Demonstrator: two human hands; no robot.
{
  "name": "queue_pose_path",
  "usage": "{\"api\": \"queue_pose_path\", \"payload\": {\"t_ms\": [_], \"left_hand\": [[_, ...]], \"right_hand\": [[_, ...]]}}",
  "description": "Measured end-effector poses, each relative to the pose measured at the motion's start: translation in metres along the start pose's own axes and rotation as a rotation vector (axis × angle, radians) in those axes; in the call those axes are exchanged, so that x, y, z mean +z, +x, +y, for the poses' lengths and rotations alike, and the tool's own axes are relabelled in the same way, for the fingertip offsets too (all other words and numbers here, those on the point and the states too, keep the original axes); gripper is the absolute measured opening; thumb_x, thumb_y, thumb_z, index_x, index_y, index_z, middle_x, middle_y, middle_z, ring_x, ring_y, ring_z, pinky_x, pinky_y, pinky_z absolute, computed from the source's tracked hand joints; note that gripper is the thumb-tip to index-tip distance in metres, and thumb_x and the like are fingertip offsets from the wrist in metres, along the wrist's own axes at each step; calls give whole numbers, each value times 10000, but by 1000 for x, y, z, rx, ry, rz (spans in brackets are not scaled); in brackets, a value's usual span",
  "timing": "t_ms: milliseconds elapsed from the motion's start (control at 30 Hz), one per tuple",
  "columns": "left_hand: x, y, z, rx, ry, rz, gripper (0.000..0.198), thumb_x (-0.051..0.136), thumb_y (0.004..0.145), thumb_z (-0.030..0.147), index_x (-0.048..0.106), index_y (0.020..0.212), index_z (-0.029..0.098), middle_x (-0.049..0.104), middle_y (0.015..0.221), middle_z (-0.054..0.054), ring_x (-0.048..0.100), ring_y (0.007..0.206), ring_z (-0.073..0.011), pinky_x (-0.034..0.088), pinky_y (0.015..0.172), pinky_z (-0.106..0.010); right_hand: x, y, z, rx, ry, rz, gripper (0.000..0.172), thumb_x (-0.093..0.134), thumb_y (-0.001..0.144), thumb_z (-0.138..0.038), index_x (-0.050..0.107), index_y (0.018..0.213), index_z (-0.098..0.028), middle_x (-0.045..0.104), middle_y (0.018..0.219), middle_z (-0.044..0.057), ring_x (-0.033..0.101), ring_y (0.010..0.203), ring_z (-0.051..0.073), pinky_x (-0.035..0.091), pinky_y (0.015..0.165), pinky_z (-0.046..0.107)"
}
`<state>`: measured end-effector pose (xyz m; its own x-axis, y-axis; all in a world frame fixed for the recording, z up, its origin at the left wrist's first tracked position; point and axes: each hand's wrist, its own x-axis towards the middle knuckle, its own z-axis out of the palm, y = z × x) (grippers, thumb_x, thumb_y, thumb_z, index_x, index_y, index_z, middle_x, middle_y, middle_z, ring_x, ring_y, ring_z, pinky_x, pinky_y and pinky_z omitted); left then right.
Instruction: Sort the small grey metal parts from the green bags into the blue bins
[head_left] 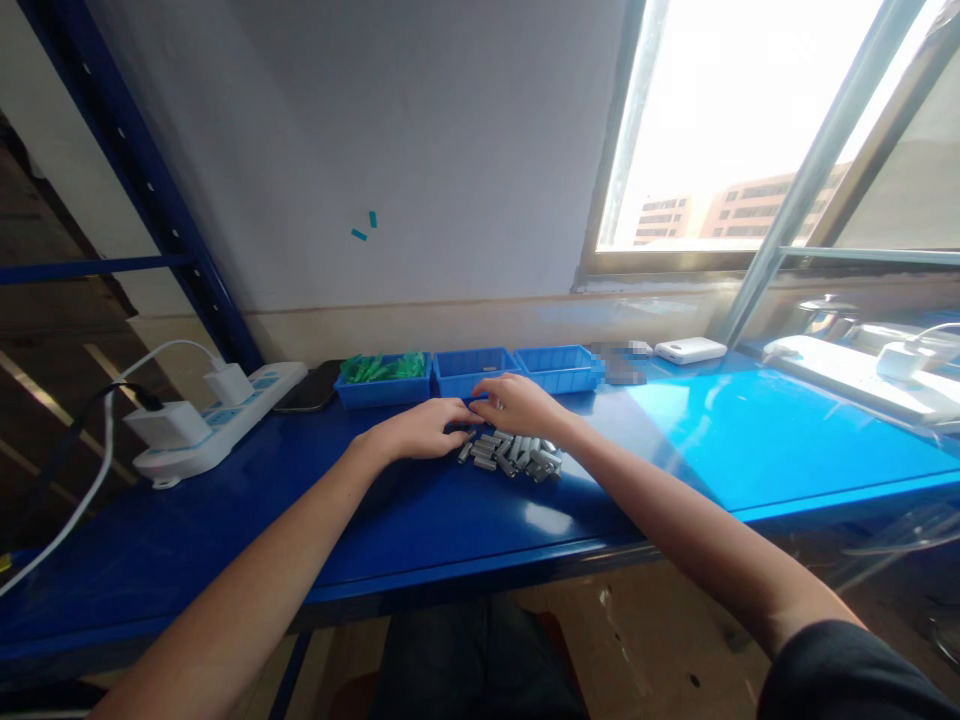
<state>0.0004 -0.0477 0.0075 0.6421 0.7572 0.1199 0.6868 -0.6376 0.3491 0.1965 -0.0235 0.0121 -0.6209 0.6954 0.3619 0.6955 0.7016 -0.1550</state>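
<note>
Sunlight from a metal-framed window [720, 140] falls across the right end of a glossy blue workbench [405, 535], while a plain pale grey wall [420, 130] with two small teal strips [373, 219] stuck on it rises behind. From where I stand, I see a loose heap of short silver-grey metal cylinders [514, 455] lying on the bench in front of the seated person, some side by side, some resting on others. The bare left hand [427, 428] is at the left edge of the heap, palm down, fingers bent. The bare right hand [521, 402] arches over the heap's far side, its thumb and forefinger drawn close together near the left fingertips. Whether either hand grips a cylinder I cannot tell, as the fingers hide the spot where they meet. Just beyond stand three blue plastic bins in a row: the left bin [386, 394] is heaped with bright green pieces [382, 368], the middle bin [451, 384] has a small light piece showing inside, and the right bin [562, 382] stands beside it. Left of the row lie a flat black slab [309, 387] and a long white power strip [247, 408] bearing white plugs; on the right, near the window, rests a rounded white box [690, 350].
</note>
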Motion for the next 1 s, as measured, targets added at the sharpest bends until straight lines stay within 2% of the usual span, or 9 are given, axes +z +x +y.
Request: {"api": "queue_pose_path", "payload": {"t_ms": [133, 233, 333, 467, 567, 667, 733, 900, 1000], "left_hand": [[8, 5, -4, -38, 3, 42, 239, 547, 771, 226, 741, 911, 215, 694, 1009, -58, 643, 941, -213, 464, 867, -269], [16, 10, -11, -97, 34, 135, 223, 508, 805, 223, 719, 864, 182, 701, 893, -70, 652, 855, -218, 479, 779, -283], [17, 14, -14, -161, 1, 312, 220, 523, 812, 244, 701, 912, 161, 708, 908, -83, 649, 853, -225, 482, 785, -302], [10, 15, -3, -228, -248, 622, 247, 517, 833, 286, 695, 937, 150, 712, 972, -85, 646, 891, -210, 491, 818, -300], [8, 15, 5, -225, -422, 747, 278, 529, 836, 338, 681, 936, 128, 713, 944, -89, 652, 847, -196, 504, 796, -293], [12, 16, 8, -203, -484, 735, 290, 544, 829, 364, 670, 922, 120, 714, 890, -87, 654, 796, -191, 513, 761, -291], [17, 18, 8, -194, -486, 694, 283, 541, 830, 372, 666, 904, 129, 714, 859, -81, 656, 780, -192, 517, 740, -290], [22, 20, 6, -233, -270, 621, 232, 500, 830, 286, 662, 926, 150, 717, 899, -80, 657, 818, -201, 501, 778, -299], [9, 13, 6, -233, -80, 451, 273, 456, 845, 284, 672, 965, 167, 715, 900, -75, 648, 824, -210, 481, 768, -294]], "right_hand": [[5, 0, -4, -30, -12, -19, 280, 485, 899, -298, 677, 1080, -207, 721, 892, 42, 648, 888, 188, 411, 743, 250], [6, 0, -4, -21, -6, -6, 280, 464, 914, -306, 673, 1074, -210, 720, 888, 43, 646, 891, 188, 407, 737, 251], [7, 0, -4, 17, 2, 10, 300, 452, 929, -370, 649, 1096, -219, 716, 856, 34, 647, 850, 184, 405, 707, 248], [12, 0, -9, 173, 7, 30, 372, 480, 901, -494, 627, 1100, -216, 715, 878, 43, 653, 843, 195, 410, 676, 247], [14, 1, -15, 228, 27, 47, 389, 484, 878, -553, 643, 1016, -225, 715, 855, 36, 659, 838, 204, 401, 640, 243], [13, 0, -19, 187, -4, 70, 265, 433, 920, -377, 653, 939, -230, 719, 876, 27, 662, 825, 190, 386, 632, 241], [11, -2, -21, 164, -40, 62, 277, 386, 924, -281, 657, 934, -225, 722, 918, 39, 665, 828, 191, 385, 638, 247], [13, -2, -24, 164, -84, -6, 362, 317, 943, -287, 668, 967, -204, 725, 951, 83, 674, 813, 218, 382, 621, 266], [11, -1, -24, 166, -92, -24, 341, 348, 934, -285, 677, 957, -199, 726, 933, 83, 667, 840, 214, 382, 641, 261]]}}
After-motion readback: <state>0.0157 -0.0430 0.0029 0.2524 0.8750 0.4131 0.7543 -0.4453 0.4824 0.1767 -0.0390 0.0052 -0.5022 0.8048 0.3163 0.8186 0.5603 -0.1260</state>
